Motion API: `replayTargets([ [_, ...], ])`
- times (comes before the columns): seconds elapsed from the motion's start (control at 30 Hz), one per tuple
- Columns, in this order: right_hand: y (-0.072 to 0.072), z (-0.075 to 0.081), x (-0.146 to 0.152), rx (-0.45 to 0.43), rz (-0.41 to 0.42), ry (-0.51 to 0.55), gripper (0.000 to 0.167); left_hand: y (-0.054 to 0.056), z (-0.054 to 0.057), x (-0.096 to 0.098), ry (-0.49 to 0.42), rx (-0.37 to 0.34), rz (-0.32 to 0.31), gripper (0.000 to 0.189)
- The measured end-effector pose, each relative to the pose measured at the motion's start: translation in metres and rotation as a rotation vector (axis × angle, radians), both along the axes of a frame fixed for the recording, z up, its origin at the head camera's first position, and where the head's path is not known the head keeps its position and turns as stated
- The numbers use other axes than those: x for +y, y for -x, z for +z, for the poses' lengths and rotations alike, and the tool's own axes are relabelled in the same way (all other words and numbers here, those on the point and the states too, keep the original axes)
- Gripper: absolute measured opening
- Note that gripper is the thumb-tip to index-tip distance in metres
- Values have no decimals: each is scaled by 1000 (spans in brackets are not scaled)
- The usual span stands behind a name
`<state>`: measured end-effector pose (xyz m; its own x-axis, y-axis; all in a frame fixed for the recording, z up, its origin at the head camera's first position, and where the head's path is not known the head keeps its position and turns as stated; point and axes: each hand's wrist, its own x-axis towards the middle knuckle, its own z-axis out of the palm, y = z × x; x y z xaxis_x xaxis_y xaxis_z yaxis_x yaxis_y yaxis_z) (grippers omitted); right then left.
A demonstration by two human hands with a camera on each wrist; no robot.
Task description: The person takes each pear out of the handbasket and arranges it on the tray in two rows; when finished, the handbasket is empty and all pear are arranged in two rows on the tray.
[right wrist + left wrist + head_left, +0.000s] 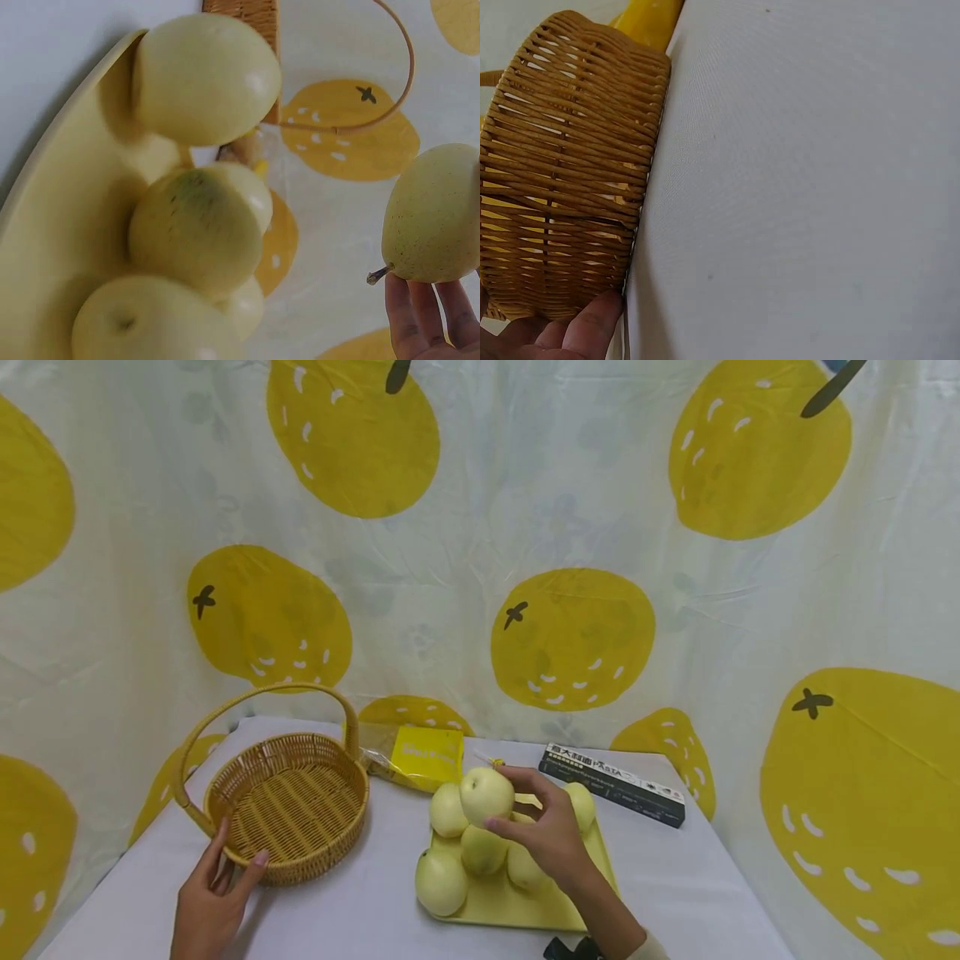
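Note:
In the head view my right hand [546, 827] holds a pale yellow pear [487, 796] between thumb and fingers, above a yellow tray [517, 910] of several more pears [441, 882]. The right wrist view shows the held pear [431, 214] with its short dark stem, my fingers [427, 315] against its side. On the left stands a round wicker basket [300, 802] with a tall arched handle, nothing inside. My left hand [212, 893] holds the basket's near left side at the rim. Lower fingers [592, 326] touch the outer wall near the base in the left wrist view.
Behind the tray lies a yellow package [427, 756] in clear wrap. A long black pasta box [611, 783] sits at the back right. A small black object [573, 948] shows at the front edge. A fruit-print curtain [450, 543] hangs behind the white-covered table [675, 893].

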<state>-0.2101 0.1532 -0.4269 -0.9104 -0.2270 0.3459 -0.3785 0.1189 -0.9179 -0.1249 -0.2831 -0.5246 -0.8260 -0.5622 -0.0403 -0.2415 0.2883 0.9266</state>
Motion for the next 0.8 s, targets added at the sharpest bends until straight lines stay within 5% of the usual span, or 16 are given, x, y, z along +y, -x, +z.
replayTargets([
  [0.8, -14, -33, 95, -160, -299, -114, 66, 0, 0, 0, 1, -2, 4, 90],
])
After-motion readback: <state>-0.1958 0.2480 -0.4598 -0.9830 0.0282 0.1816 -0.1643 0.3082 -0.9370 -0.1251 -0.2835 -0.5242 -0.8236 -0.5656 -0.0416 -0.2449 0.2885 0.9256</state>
